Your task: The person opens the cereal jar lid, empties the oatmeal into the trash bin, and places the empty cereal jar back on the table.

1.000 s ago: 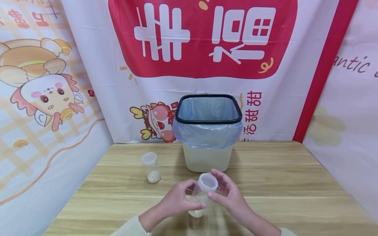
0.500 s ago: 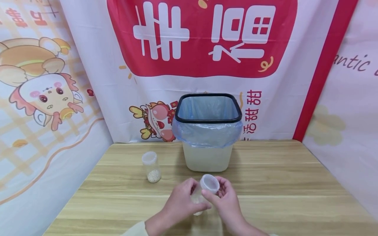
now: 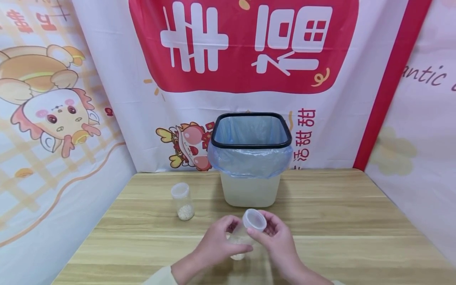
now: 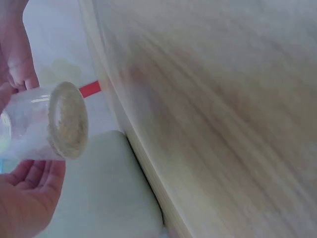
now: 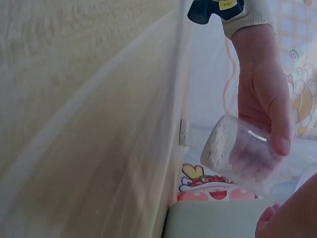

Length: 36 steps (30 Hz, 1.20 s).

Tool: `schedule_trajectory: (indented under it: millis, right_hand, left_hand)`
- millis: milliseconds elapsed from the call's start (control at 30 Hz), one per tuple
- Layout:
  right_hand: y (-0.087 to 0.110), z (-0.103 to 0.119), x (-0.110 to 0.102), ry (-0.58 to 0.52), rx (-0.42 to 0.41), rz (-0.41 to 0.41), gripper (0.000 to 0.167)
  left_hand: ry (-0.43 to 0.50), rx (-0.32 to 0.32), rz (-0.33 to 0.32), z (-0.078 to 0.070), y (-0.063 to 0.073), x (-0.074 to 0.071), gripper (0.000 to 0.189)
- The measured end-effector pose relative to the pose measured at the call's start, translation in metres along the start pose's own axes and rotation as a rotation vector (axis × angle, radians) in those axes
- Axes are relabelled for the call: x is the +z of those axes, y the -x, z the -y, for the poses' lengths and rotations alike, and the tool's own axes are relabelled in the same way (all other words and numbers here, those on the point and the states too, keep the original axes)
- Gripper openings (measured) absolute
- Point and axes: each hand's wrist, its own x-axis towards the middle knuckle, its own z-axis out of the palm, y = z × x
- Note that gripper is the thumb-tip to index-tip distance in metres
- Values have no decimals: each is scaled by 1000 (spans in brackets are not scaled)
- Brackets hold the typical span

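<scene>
A clear plastic jar (image 3: 239, 237) with a translucent lid (image 3: 255, 220) leans toward the right, held up over the table. White rice-like grains (image 5: 216, 146) lie at its bottom. My left hand (image 3: 220, 238) grips the jar's body, thumb on the near side and fingers behind. Around the lid end, my right hand (image 3: 279, 239) has its thumb on the near edge and its fingers at the far side. The left wrist view shows the grain-covered base (image 4: 69, 121) from below. A similar lidded jar (image 3: 182, 202) with grains stands upright to the left.
Beyond the hands, a pale bin (image 3: 251, 192) with a black rim (image 3: 251, 147) and a blue liner bag (image 3: 249, 162) stands on the wooden table (image 3: 338, 221). Printed cloths (image 3: 149, 118) hang behind and along both sides.
Both hands and the jar have shifted slightly right, and the jar tilts more. My right hand has closed in around the lid end. The other jar and the bin stay put.
</scene>
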Motion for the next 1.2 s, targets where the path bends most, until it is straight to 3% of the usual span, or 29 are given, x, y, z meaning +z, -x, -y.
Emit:
schedule_trajectory:
  millis: [200, 400, 500, 633, 733, 800, 900, 1033, 1200]
  right_hand:
    - [-6, 6, -12, -10, -39, 139, 54]
    - [-13, 6, -28, -9, -148, 472, 53]
    - [-16, 5, -35, -12, -166, 607, 51]
    - [-18, 2, -39, -15, -164, 671, 54]
    - [-17, 2, -38, -31, -150, 648, 60]
    - [-15, 2, -36, -38, -134, 585, 67]
    - [-10, 4, -28, -38, -109, 427, 72]
    - [-3, 4, -12, -33, -59, 187, 68]
    - [5, 2, 5, -36, 11, 8, 64]
  left_hand:
    - [157, 6, 83, 6, -3, -9, 47]
    - [346, 5, 290, 10, -4, -17, 42]
    - [382, -17, 364, 11, -4, -19, 40]
    - [374, -41, 389, 11, -3, -18, 39]
    - [357, -61, 366, 10, -2, -18, 41]
    - [336, -74, 316, 8, -2, -17, 44]
    - [283, -79, 194, 5, -2, -13, 49]
    - [189, -60, 19, 1, 0, -5, 54]
    - [77, -57, -99, -5, 3, 6, 56]
